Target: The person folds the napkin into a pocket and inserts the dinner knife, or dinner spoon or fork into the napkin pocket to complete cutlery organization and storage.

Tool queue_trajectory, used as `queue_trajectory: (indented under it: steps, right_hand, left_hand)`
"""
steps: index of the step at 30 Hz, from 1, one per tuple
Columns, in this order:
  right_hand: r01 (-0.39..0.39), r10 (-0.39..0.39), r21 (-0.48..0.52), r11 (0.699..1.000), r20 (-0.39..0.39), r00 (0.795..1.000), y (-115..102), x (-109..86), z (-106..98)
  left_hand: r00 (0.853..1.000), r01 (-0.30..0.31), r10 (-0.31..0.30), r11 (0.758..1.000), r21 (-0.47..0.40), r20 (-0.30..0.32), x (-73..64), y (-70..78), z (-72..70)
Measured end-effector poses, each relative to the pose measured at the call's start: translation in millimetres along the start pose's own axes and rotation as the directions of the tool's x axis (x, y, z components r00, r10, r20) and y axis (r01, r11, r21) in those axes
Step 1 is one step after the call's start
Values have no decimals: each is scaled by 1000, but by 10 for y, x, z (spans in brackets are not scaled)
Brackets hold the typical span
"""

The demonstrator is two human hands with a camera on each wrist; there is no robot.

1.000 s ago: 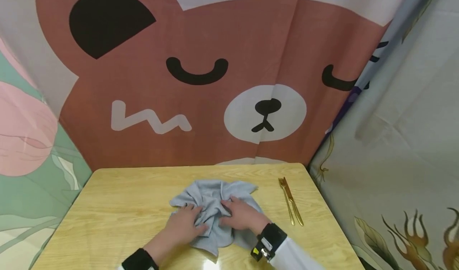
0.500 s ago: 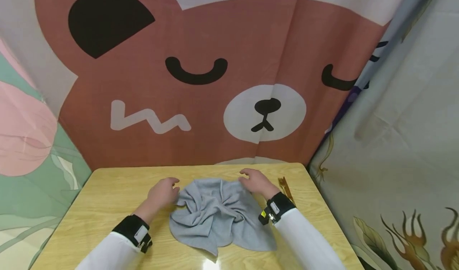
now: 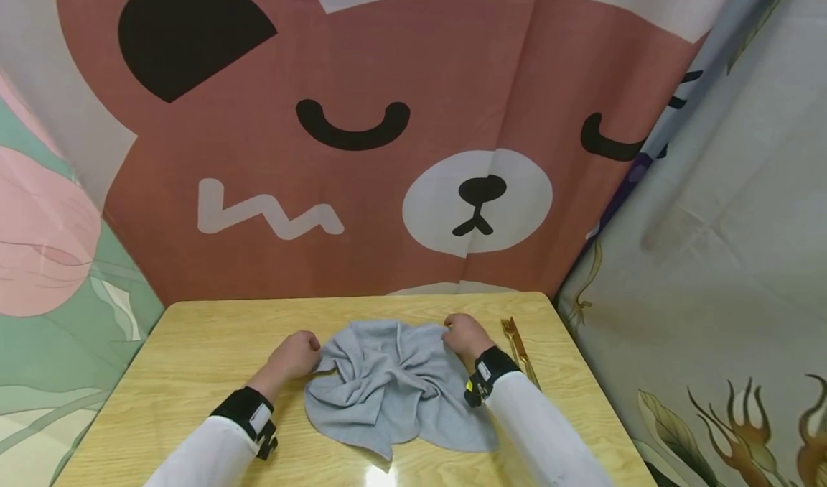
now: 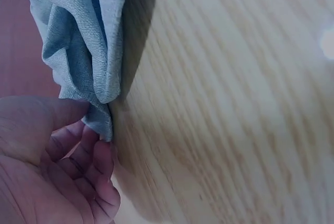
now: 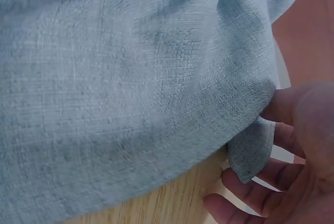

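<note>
A grey-blue cloth lies rumpled on the wooden table, with folds gathered toward its middle. At its far left corner my left hand pinches the fabric; in the left wrist view the thumb and fingers of that hand hold the corner tip. My right hand grips the far right corner. Seen from the right wrist, the thumb lies on the cloth and a small flap of it hangs against the curled fingers.
A gold fork and a gold knife lie side by side on the right of the table, partly hidden by my right forearm. Behind the table hangs a curtain printed with a bear.
Both hands first worked over the middle of the cloth, then moved apart to its far corners, and now pinch them. The cloth's right side has spread out wider.
</note>
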State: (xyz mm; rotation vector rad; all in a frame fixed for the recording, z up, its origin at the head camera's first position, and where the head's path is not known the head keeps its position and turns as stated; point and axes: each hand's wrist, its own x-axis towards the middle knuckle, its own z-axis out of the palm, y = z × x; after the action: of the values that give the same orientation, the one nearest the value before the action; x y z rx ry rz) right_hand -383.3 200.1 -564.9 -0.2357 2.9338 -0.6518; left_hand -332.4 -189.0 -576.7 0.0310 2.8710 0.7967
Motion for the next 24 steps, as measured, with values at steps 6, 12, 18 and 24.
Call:
queue_trajectory:
  steps: [6,12,18,24]
  right_hand:
    - [-32,34,-57,998,41,999,7,37,20]
    - [-41,42,-10,999,110,993,132,-5,-12]
    - [16,-13,-45,999,74,997,304,3,-137]
    - [25,-23,-27,999,54,998,353,46,-387]
  left_hand:
    - [1000,10,-10,1000,-24,2,-29,-22,-23]
    - [1000,-8,8,999,-45,-10,-63,-144,-103]
    - [1000,18,-17,998,-53,24,-137,-292,-325]
    - [999,32,-32,999,-24,32,-141,-330,-591]
